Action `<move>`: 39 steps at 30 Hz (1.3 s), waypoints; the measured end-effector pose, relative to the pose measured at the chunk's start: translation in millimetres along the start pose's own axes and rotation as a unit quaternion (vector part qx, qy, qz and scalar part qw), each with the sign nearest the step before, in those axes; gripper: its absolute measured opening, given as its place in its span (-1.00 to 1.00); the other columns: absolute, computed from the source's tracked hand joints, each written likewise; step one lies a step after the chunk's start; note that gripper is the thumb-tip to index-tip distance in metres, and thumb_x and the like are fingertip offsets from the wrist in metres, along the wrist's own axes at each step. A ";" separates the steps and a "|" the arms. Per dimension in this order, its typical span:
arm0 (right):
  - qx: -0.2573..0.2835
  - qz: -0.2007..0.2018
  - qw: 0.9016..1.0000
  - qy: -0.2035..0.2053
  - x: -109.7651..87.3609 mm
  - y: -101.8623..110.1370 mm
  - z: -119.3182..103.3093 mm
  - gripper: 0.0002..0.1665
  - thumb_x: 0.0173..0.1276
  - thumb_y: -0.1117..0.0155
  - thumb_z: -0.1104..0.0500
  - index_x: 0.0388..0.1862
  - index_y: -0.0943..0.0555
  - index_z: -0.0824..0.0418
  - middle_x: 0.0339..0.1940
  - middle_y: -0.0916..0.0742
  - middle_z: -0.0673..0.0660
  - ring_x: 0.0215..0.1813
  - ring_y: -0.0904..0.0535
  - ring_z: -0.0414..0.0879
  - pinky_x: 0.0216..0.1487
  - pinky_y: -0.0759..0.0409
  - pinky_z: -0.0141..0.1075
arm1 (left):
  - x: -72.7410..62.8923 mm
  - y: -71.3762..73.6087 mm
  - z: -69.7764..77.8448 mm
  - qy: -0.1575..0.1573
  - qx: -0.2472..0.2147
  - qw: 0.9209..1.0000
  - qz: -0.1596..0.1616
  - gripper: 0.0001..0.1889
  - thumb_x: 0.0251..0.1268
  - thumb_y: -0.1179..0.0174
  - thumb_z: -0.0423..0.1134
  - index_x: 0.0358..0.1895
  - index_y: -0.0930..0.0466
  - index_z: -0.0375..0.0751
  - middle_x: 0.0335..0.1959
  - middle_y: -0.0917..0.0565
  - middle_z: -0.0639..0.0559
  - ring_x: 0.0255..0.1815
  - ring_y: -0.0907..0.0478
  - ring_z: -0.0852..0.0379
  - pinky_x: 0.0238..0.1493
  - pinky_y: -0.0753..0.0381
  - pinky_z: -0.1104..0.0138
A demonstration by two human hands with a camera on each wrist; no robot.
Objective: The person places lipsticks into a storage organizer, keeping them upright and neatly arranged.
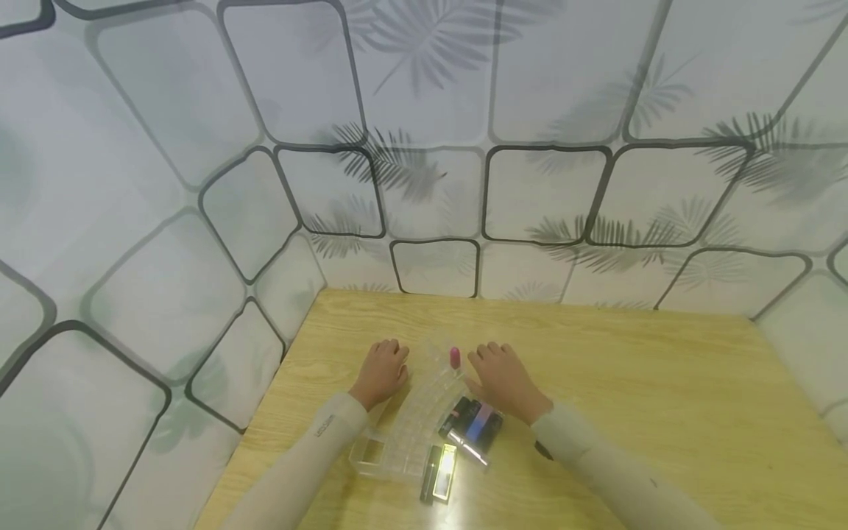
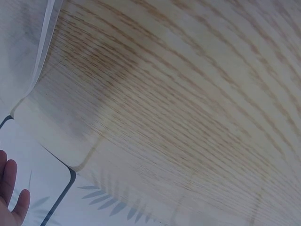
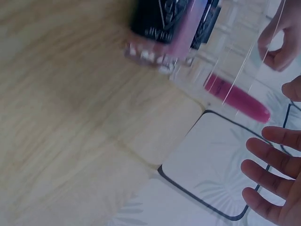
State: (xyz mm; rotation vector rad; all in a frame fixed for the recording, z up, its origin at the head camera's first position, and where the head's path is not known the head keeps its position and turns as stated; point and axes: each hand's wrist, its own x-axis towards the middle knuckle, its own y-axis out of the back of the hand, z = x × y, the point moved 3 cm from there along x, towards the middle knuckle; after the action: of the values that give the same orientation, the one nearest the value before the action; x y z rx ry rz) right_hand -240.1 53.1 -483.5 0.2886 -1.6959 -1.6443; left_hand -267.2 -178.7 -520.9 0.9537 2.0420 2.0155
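A clear plastic organizer [image 1: 412,423] with several compartments lies on the wooden table between the two hands. At its far right end a pink tube [image 1: 455,358] stands in it, seen with a rounded tip as the pink tube [image 3: 240,100] in the right wrist view. My left hand [image 1: 383,372] is beside the organizer's left side with fingers loosely bent, holding nothing. On the other side, my right hand [image 1: 503,381] hovers close to the organizer's right edge; its fingers [image 3: 270,157] are spread and relaxed with nothing between them.
Several packaged black cosmetic items [image 1: 472,425] lie against the organizer's right side. Nearer to me are a shiny gold-framed box [image 1: 444,472] and a slim dark item [image 1: 430,475]. Patterned fabric walls [image 1: 543,195] rise behind and beside the table [image 1: 662,412].
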 end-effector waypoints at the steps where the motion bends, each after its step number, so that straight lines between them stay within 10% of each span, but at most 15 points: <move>1: -0.006 0.004 1.000 0.004 -2.8 0.5 -3.0 -0.53 0.12 -0.29 -0.12 -0.20 -0.58 0.23 -0.33 -0.66 0.12 -0.26 -0.55 -0.02 -0.22 -0.51 -0.21 | 0.0 0.3 0.1 0.000 0.000 1.000 0.000 -0.88 0.11 -0.19 -0.25 -0.31 -0.48 -0.15 -0.45 -0.45 0.05 -0.42 -0.38 0.14 -0.14 -0.51 0.18; 11: 0.023 0.056 0.993 0.106 -38.4 -0.4 -47.6 -0.58 0.05 -0.38 -0.09 -0.22 -0.59 0.16 -0.33 -0.67 0.00 -0.27 -0.57 -0.15 -0.21 -0.58 -0.29 | -0.1 1.4 0.6 -0.004 0.006 1.000 0.012 -0.86 0.09 -0.21 -0.25 -0.29 -0.49 -0.16 -0.44 -0.46 0.05 -0.41 -0.40 0.13 -0.14 -0.52 0.18; 18: 0.103 0.013 0.973 0.205 -60.8 -8.1 -73.4 -0.73 0.10 -0.33 0.06 -0.20 -0.62 0.08 -0.22 -0.69 -0.07 -0.12 -0.58 -0.22 -0.03 -0.55 -0.38 | -0.2 1.6 0.7 -0.007 0.007 1.000 0.027 -0.85 0.07 -0.23 -0.26 -0.29 -0.51 -0.16 -0.45 -0.46 0.04 -0.42 -0.40 0.13 -0.18 -0.51 0.20; 39: 0.034 0.039 0.951 0.305 -72.7 -21.5 -93.3 -0.80 0.12 -0.30 0.03 -0.24 -0.57 -0.07 -0.24 -0.63 -0.18 -0.17 -0.52 -0.30 -0.07 -0.46 -0.47 | -0.4 -0.8 0.5 -0.005 0.004 1.000 0.021 -0.86 0.08 -0.22 -0.26 -0.31 -0.50 -0.17 -0.45 -0.46 0.03 -0.43 -0.39 0.12 -0.17 -0.51 0.18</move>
State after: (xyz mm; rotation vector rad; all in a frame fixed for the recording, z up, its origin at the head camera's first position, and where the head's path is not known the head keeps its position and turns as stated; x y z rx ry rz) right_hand -137.1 24.0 -538.1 0.6789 -1.2688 -1.2609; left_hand -266.9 -178.4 -521.8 1.0132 2.0423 2.0210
